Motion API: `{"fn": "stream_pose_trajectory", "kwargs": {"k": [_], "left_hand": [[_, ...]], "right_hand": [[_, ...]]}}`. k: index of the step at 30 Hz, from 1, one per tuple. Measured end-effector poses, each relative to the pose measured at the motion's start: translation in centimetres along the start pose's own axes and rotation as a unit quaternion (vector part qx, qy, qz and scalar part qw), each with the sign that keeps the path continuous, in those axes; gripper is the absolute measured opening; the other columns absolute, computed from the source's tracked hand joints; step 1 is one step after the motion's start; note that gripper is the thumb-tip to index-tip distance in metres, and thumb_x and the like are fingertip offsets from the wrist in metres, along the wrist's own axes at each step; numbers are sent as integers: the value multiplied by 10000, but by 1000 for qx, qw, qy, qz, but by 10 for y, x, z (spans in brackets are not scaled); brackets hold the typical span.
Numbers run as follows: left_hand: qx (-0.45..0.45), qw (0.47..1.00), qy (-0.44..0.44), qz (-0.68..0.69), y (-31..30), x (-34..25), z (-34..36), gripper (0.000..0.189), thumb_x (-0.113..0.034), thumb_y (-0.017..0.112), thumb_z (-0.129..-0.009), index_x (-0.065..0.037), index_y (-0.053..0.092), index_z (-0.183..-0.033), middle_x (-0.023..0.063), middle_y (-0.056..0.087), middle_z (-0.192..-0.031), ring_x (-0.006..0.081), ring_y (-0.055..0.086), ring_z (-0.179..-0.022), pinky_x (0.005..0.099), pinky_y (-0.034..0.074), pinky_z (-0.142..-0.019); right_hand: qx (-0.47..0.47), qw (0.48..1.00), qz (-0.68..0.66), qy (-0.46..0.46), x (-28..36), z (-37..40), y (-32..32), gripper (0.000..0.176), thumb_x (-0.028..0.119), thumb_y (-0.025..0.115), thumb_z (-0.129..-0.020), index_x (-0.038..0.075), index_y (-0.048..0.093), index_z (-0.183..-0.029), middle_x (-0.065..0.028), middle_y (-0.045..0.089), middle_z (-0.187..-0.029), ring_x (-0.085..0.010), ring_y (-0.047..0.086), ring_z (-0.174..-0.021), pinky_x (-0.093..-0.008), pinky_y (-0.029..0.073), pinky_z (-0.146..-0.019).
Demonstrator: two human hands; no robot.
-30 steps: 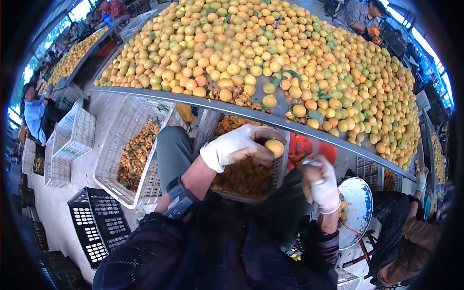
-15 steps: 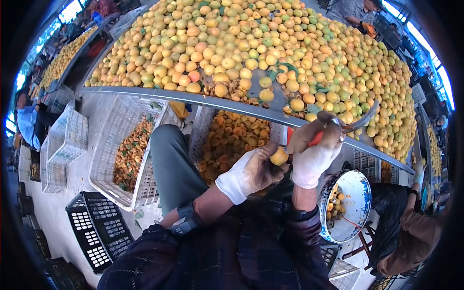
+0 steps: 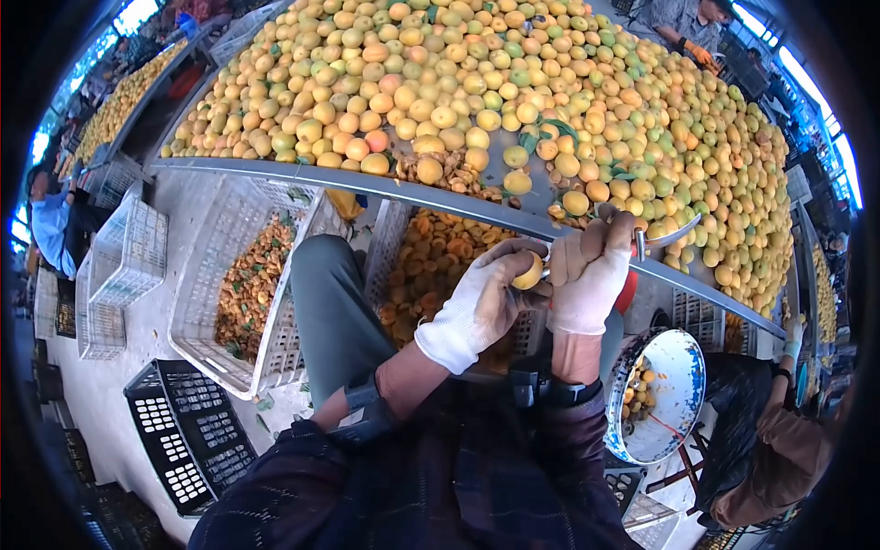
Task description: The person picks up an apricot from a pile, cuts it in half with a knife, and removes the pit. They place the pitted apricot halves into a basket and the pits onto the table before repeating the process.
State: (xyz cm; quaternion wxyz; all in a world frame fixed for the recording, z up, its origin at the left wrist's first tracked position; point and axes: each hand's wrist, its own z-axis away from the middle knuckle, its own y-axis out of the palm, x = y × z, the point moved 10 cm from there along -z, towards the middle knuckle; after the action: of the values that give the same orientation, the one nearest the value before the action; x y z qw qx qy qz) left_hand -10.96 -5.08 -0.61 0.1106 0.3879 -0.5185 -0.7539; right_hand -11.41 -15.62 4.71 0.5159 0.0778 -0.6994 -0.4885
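My left hand (image 3: 477, 307), in a white glove, holds a small yellow apricot (image 3: 528, 271) in front of my chest. Touching it from the right is my gloved right hand (image 3: 591, 270), which grips a knife (image 3: 665, 238) with a red handle; the curved blade sticks out to the right. Both hands hover over a white crate of halved apricots (image 3: 435, 261). Beyond them a large metal table (image 3: 385, 191) is heaped with whole yellow and green apricots (image 3: 513, 82), with a small pile of pits (image 3: 449, 172) at its near edge.
A white crate of pits and scraps (image 3: 247, 284) stands at my left knee, with empty white crates (image 3: 124, 266) and a black crate (image 3: 188, 435) further left. A blue-rimmed enamel basin (image 3: 660, 394) sits at right beside a seated person (image 3: 770, 440). Other people work at the far tables.
My left hand swung right and toward my chest with the apricot. My right hand rose with the knife to meet it, and the two hands have since lifted slightly together.
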Motion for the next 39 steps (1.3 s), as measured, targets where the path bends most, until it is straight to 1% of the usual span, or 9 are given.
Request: {"fn": "stream_pose_trajectory", "kwargs": {"k": [13,16,19,25,31,33,35,37,39], "left_hand": [[-73,996,-30,51,-41,2,-24,239,-203,442,-934,-28,515,-1081,111,593,-968,232,619,-819,355,516,-663],[-174,980,-82,56,-63,17,-27,217,-207,455,-922,-38,528,-1038,103,586,-926,229,598,-748,331,494,-636],[-297,948,47,-102,-69,-17,-18,156,-164,464,-879,-69,535,-981,73,529,-854,191,547,-690,288,456,-551],[-298,952,-55,44,-91,7,-11,216,-113,473,-833,-66,549,-1030,107,543,-962,273,561,-891,385,530,-682],[-141,978,-49,146,-69,3,-11,442,-4,538,-719,-10,521,-1161,151,570,-1168,343,547,-1096,525,463,-933],[-119,974,-74,178,-64,4,-8,490,30,532,-722,-2,491,-1209,136,567,-1177,307,547,-1101,461,435,-989],[-33,967,35,-251,-52,-16,-6,501,29,502,-770,-7,455,-1267,120,562,-1191,241,541,-1108,373,428,-1000],[9,948,39,-314,-57,-10,-5,499,2,479,-818,-11,424,-1314,99,545,-1223,187,518,-1128,310,429,-984],[-9,995,-53,89,-57,3,-3,513,-5,453,-832,-17,400,-1343,96,515,-1265,191,498,-1152,336,430,-987]], "right_hand": [[-29,1000,-2,-12,-17,-27,-5,283,359,470,-973,80,515,-961,65,239,-482,-69,199,-336,-241,184,-328],[-8,994,102,-33,-25,-22,6,294,335,492,-965,46,529,-1001,60,258,-461,-69,224,-319,-243,201,-317],[-25,994,102,-16,-34,-20,6,278,318,502,-961,45,539,-999,66,242,-445,-70,219,-299,-257,179,-303],[37,997,45,49,-47,-17,13,280,296,537,-944,20,518,-986,35,336,-503,-79,283,-320,-253,202,-302],[37,972,217,86,-13,-14,-4,234,237,561,-920,12,604,-969,23,466,-569,-73,412,-414,-244,296,-359],[127,884,429,134,-25,-3,0,171,151,602,-867,15,631,-966,1,565,-666,-66,499,-571,-227,389,-510],[157,854,467,166,-61,12,-9,122,91,637,-819,18,641,-917,-11,604,-770,-72,544,-697,-220,436,-641],[82,847,451,268,-66,21,-34,150,114,645,-826,10,633,-933,-16,610,-798,-76,553,-728,-220,446,-658],[70,861,425,270,-64,28,-29,156,124,645,-830,9,633,-935,-14,610,-796,-74,554,-722,-217,444,-645]]}}
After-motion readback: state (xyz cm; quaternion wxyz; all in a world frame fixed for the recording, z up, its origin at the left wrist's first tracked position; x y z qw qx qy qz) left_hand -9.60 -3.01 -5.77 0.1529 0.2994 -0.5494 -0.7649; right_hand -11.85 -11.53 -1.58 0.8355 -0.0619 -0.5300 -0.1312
